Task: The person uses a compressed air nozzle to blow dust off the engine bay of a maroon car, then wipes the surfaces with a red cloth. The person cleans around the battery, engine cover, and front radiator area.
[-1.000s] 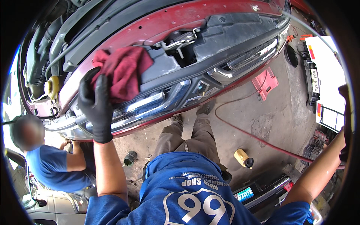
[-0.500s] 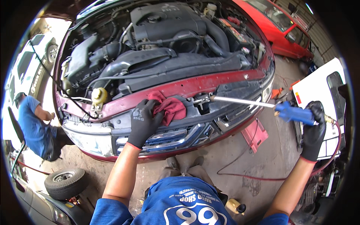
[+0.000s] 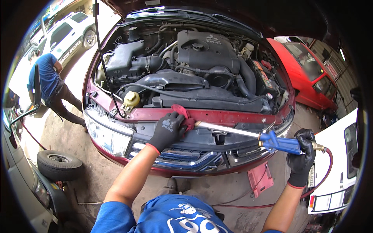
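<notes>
Black-gloved, my left hand is closed on a bunched red cloth at the maroon front panel of an open engine bay. My right hand, also gloved in black, grips the rear of a blue air blow gun. Its long silver tube points left across the front panel. The tube's tip lies right beside the cloth and my left fingers; whether it touches the cloth I cannot tell. A dark red air hose runs from a brass fitting behind my right hand.
The raised hood hangs above the engine cover, held by a thin prop rod. A loose wheel lies at left, near a bent-over person in blue. A red plastic piece and a white vehicle are at right.
The blow gun's tip has moved left from the hood latch to beside the cloth, and my right hand has come inward. The whole view has shifted. The person at left now stands more upright.
</notes>
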The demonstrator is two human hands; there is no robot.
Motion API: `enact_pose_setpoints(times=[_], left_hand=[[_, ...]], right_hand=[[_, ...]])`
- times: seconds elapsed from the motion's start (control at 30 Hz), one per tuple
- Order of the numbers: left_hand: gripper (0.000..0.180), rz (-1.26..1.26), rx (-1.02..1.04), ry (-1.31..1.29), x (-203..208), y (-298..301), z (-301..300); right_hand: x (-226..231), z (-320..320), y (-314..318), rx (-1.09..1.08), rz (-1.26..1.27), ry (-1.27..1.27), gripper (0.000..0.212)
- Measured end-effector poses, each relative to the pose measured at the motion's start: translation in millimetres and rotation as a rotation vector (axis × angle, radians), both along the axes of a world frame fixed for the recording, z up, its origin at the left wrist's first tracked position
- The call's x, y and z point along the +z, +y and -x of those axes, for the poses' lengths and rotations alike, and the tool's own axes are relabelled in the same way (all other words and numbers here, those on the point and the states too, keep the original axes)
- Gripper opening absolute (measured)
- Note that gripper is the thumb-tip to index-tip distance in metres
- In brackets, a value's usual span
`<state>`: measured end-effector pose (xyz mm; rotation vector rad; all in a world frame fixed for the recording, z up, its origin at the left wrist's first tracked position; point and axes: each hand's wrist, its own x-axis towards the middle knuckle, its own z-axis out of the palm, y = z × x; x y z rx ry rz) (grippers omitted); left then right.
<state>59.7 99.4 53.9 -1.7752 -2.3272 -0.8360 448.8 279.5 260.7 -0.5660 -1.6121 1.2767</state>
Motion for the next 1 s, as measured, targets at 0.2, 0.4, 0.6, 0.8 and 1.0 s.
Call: enact_pose_setpoints(times=[0.2,0.4,0.6,0.8,1.0], left_hand=[[0.036,-0.107,-0.019,0.008,7.8,-50.5,30.3],[0.030,-0.143,0.124,0.011,3.0,-109.3,99.2],[0.039,-0.217,0.015,0.005,-24.2,-129.4,120.3],[0.041,-0.245,-0.067,-0.142,-34.2,-133.8,129.2],[0.042,-0.264,-0.139,-0.173,-38.8,-137.3,136.9]], right_hand=[[-0.6,-25.3,63.0,-0.141,0.005,0.067,0.010],[9.3,6.8,79.6,-0.580,-0.202,-0.040,0.008],[7.9,92.1,54.6,-0.251,-0.217,0.102,0.005],[6.2,179.6,41.7,-0.519,-0.314,0.015,0.008],[21.8,218.7,40.5,-0.696,-0.230,-0.027,0.005]])
